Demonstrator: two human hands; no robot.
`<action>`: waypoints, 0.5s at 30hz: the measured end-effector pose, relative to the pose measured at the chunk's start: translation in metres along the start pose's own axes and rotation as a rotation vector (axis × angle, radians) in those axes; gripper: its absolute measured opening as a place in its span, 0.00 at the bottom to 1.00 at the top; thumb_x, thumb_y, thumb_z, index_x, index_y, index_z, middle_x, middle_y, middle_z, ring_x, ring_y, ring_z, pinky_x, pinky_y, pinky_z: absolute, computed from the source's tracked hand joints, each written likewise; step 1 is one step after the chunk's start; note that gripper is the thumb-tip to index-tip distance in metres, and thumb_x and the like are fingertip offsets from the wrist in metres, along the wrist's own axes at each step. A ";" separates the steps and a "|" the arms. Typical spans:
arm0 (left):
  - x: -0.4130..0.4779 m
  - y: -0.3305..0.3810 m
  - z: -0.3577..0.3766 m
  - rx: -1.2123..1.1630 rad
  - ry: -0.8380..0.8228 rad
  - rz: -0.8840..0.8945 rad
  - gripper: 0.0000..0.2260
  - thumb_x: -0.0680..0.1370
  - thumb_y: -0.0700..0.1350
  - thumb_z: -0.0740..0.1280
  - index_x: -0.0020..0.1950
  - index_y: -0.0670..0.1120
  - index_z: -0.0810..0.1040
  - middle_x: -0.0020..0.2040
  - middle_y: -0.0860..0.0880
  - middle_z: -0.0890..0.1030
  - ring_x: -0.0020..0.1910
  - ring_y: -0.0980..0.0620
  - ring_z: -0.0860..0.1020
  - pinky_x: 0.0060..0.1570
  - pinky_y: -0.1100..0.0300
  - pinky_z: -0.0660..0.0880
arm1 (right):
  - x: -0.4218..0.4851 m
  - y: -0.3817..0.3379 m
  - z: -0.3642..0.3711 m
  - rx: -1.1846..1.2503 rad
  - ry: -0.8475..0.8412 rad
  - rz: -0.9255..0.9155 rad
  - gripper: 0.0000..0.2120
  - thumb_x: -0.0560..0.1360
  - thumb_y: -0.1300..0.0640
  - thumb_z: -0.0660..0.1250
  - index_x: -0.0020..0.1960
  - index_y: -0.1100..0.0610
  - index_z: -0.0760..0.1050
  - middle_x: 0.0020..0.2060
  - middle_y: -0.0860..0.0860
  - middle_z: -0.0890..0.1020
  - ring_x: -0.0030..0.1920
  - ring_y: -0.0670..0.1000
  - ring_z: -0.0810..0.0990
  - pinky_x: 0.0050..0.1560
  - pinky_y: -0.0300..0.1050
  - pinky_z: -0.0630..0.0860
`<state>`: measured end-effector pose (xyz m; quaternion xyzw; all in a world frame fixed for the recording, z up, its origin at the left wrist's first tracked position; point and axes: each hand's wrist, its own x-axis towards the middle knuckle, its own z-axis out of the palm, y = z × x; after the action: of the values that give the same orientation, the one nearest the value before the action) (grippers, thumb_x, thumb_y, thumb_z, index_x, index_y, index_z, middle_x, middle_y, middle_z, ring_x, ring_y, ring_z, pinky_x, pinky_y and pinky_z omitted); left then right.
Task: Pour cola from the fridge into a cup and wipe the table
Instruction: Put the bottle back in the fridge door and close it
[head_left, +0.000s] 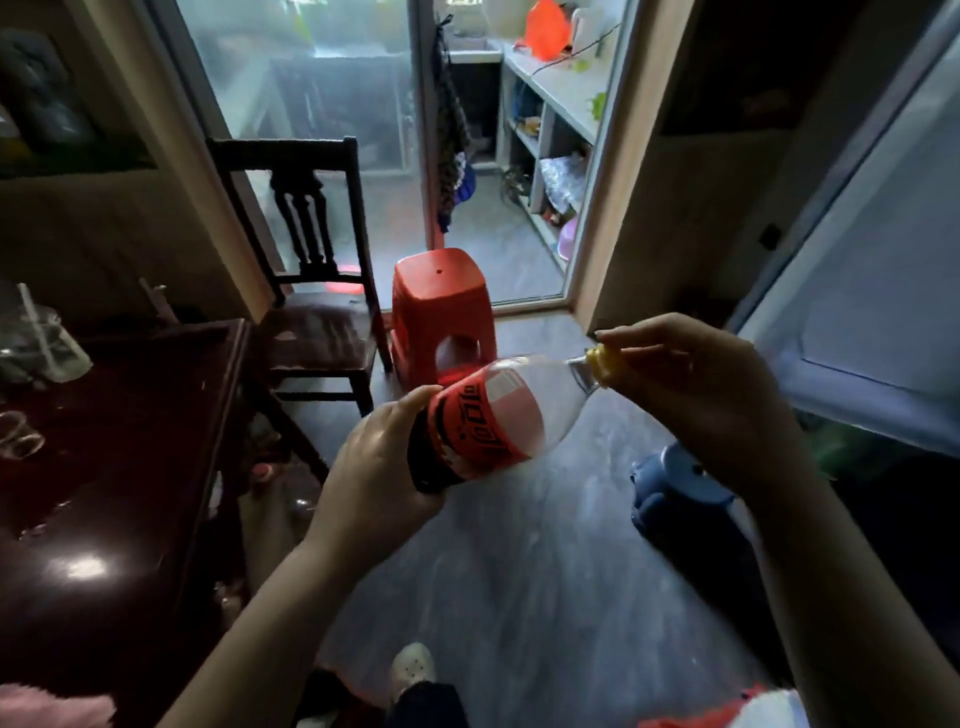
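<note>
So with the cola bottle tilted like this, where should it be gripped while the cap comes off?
Grip the cola bottle by its dark lower body, below the red label, from the left, as the left hand does. It is wide there, and the neck points right, where the right hand pinches the yellow cap.

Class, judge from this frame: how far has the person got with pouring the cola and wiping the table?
Done: the cola bottle is already held. In hand: the left hand grips its base while the right hand pinches the yellow cap. Left: pouring into a cup, then wiping the dark table.
</note>
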<state>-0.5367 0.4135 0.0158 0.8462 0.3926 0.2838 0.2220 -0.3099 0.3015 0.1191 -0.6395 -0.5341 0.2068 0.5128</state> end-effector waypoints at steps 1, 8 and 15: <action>-0.007 0.022 0.013 -0.014 -0.030 0.029 0.37 0.61 0.41 0.77 0.69 0.50 0.69 0.57 0.49 0.77 0.56 0.49 0.75 0.54 0.58 0.71 | -0.022 0.002 -0.023 -0.006 0.035 0.025 0.11 0.68 0.54 0.72 0.50 0.53 0.81 0.45 0.47 0.85 0.46 0.44 0.84 0.46 0.35 0.78; -0.040 0.169 0.097 -0.190 -0.247 0.282 0.39 0.59 0.46 0.74 0.68 0.55 0.66 0.59 0.50 0.77 0.56 0.46 0.76 0.52 0.50 0.76 | -0.156 -0.002 -0.170 -0.109 0.281 0.130 0.14 0.65 0.54 0.72 0.51 0.51 0.81 0.44 0.44 0.86 0.47 0.44 0.84 0.52 0.39 0.79; -0.019 0.282 0.141 -0.193 -0.314 0.502 0.40 0.61 0.46 0.77 0.71 0.53 0.66 0.63 0.50 0.74 0.59 0.47 0.74 0.52 0.56 0.71 | -0.220 -0.022 -0.271 -0.268 0.492 0.149 0.11 0.65 0.51 0.73 0.47 0.43 0.82 0.42 0.44 0.86 0.45 0.44 0.84 0.52 0.42 0.78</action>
<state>-0.3029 0.2103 0.0746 0.9252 0.1033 0.2318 0.2823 -0.1756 -0.0151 0.1812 -0.7701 -0.3676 0.0102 0.5213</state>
